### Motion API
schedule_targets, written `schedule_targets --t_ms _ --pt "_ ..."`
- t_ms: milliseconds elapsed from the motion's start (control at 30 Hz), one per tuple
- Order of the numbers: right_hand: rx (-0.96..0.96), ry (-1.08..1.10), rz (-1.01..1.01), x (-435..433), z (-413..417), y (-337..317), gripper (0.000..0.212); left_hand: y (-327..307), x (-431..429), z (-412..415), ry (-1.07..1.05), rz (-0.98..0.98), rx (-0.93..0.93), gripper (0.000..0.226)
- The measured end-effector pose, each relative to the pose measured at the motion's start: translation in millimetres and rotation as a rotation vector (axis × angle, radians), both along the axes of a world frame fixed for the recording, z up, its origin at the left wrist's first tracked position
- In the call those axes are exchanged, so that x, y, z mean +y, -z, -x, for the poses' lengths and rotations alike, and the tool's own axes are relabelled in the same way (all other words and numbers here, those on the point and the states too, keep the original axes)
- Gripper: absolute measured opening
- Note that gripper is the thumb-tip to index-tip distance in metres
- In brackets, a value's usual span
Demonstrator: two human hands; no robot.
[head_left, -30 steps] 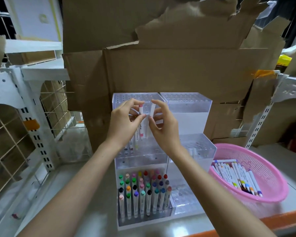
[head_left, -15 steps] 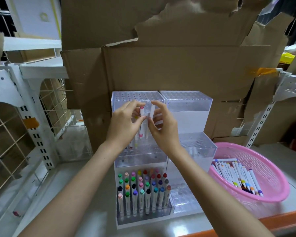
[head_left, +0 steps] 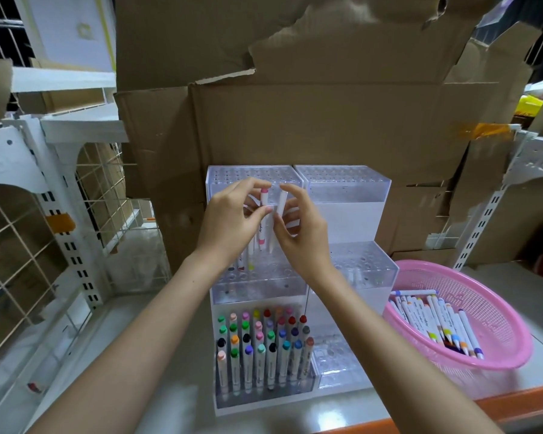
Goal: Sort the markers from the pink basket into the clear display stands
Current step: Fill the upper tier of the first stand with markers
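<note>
Pinching a white marker [head_left: 281, 205] above the middle step of the clear stand [head_left: 342, 189], the right hand [head_left: 304, 236] faces the left hand [head_left: 229, 227] gripping a pink-capped marker [head_left: 263, 220]; the pink basket [head_left: 514, 308] sits right of the stand.

Just one view here: head cam, wide-angle, straight lines bend toward edges. Sits above and behind both forearms, faces forward, tilted down at table [head_left: 295, 422]. Pretty close in: left hand [head_left: 229, 227] and right hand [head_left: 304, 239] land near frame centre, arms run in from bottom corners. Clear display stands [head_left: 342, 189] dead ahead, cardboard [head_left: 326, 120] fills top half, pink basket [head_left: 483, 296] at lower right, wire shelving [head_left: 13, 245] along left edge.
</note>
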State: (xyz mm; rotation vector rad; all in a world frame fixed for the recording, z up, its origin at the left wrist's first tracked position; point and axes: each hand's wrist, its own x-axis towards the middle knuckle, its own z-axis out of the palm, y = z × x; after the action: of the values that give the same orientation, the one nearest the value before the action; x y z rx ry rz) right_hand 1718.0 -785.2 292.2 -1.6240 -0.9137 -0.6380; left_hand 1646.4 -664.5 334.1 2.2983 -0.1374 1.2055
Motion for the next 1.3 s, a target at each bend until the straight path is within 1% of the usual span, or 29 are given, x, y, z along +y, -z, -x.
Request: schedule_targets --t_ms 167,433,600,833,1033,1300 --pt "0.001 0.000 0.008 -1 -1 1 0.044 6 1 -4 0.017 -0.069 0.048 0.030" --pt "-0.001 0.007 0.016 0 -2 2 0.046 13 3 -3 0.009 -0.128 0.023 0.029" --pt "0.006 -0.007 0.010 0 -1 2 0.044 20 4 -6 -0.008 -0.206 0.028 0.025" --pt "0.004 0.000 0.019 0 -1 2 0.043 32 9 -5 -0.095 -0.322 0.029 0.030" --pt "0.016 -0.011 0.018 0 0 1 0.043 37 7 -4 -0.185 -0.343 0.027 0.032" --pt "0.031 -0.018 0.030 -1 1 1 0.041 38 9 2 -0.199 -0.369 0.013 0.040"
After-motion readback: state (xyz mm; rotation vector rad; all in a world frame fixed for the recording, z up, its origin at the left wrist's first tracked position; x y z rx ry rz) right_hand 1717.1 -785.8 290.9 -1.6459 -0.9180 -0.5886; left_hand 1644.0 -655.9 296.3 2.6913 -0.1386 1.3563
